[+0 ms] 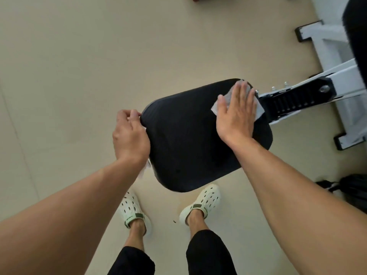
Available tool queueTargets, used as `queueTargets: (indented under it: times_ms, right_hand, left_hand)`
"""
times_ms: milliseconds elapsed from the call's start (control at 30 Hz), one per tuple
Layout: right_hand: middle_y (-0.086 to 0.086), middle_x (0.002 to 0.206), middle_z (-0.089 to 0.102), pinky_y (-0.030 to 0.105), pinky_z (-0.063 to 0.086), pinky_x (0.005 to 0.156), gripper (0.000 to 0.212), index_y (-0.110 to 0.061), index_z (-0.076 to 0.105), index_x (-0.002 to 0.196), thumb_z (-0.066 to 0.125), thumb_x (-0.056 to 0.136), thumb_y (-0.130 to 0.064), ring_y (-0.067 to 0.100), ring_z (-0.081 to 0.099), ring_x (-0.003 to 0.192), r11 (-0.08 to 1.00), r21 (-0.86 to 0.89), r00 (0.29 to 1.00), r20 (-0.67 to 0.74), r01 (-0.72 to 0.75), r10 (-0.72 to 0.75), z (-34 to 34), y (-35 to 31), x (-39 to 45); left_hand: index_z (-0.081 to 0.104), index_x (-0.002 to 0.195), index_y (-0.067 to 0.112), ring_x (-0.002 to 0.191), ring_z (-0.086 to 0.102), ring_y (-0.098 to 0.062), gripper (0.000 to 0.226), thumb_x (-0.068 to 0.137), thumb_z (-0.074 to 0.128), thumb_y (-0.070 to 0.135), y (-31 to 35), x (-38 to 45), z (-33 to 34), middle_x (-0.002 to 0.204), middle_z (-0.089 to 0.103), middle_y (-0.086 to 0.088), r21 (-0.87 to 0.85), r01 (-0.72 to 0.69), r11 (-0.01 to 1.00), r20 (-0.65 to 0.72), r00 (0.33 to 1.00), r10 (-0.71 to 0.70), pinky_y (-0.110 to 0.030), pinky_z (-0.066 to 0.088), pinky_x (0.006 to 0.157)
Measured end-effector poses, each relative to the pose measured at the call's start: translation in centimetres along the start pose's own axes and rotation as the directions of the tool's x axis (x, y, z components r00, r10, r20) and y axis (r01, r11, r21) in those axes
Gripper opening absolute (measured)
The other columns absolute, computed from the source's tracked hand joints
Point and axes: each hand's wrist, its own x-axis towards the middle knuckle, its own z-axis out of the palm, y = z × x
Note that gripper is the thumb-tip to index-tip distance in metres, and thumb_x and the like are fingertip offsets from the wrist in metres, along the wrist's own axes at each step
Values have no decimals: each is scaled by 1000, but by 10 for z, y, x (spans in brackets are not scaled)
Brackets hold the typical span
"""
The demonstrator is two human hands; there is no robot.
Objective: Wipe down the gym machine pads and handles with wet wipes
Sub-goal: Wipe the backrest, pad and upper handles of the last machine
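Note:
A black seat pad of a white gym machine fills the middle of the view. My right hand lies flat with straight fingers on a white wet wipe, pressing it onto the pad's far right corner near the machine arm. My left hand has its fingers curled at the pad's left edge and grips something white there, a crumpled wipe or packet that sticks out below the wrist; most of it is hidden.
The white machine frame with a black ribbed adjuster runs off to the right. A second black pad is at the top right, a dark bag at right. My feet in pale clogs stand on the beige floor.

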Motion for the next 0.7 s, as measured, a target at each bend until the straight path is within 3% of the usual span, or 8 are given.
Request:
queueTargets:
  times_ms: [67,167,267,333,433,533,633,700]
  right_hand:
    - [2,171,-15,40,-9,128,68,-15,-7,163,10,109,-52,20,-19,156,996,-39,997,19,79,-78,7,-42,-1]
    - [0,170,-16,38,-10,127,67,-15,-7,163,11,109,-51,17,-20,156,927,-54,928,70,370,-367,33,-91,-54]
    - [4,171,-12,42,-1,129,66,-13,-4,163,18,110,-46,20,-14,157,845,-130,854,48,519,-517,55,-87,-121]
    - [3,172,-8,43,5,129,66,-13,1,164,23,111,-45,21,-9,158,829,-147,841,60,540,-538,59,-62,-153]
    - [-3,171,-17,39,-3,128,67,-18,-7,163,18,110,-50,15,-15,157,896,-86,898,107,435,-426,51,-22,-168]
    - [-6,169,-20,38,-8,128,69,-22,-13,162,13,108,-56,11,-22,154,993,13,992,49,117,-117,33,-15,-124]
    - [1,171,-16,41,-7,128,71,-16,-9,162,15,108,-54,18,-19,156,995,21,996,-4,-93,93,17,-46,-50]
    - [2,171,-15,42,-8,128,69,-16,-7,163,16,108,-51,21,-19,156,997,-6,996,40,-81,81,14,-81,-23]
  left_hand:
    - [59,110,19,94,51,-17,29,107,35,35,-5,1,-13,88,53,16,-31,-3,1000,43,999,5,-28,34,82]
    - [62,110,20,92,53,-16,29,107,37,35,-24,2,-43,87,55,16,-1,-45,999,35,998,45,-28,35,80]
    - [62,108,21,86,54,-16,27,106,38,34,-41,-2,-64,86,58,15,26,-24,999,47,999,23,-29,36,76]
    - [61,107,21,78,55,-6,26,106,39,35,-50,-7,-73,85,58,12,41,-11,999,74,997,8,-27,37,69]
    - [60,106,22,76,54,2,24,106,42,37,-54,-14,-77,88,59,9,40,-5,999,124,992,0,-15,36,61]
    - [60,106,23,82,53,1,25,105,43,40,-54,-17,-75,93,60,10,14,10,1000,153,988,-12,-18,35,64]
    - [61,105,22,83,53,1,25,105,44,40,-53,-17,-71,95,61,10,-24,10,1000,150,989,-6,-16,36,66]
    - [61,105,23,82,53,2,24,105,44,39,-50,-16,-69,93,60,12,-45,13,999,133,991,-7,-13,35,66]
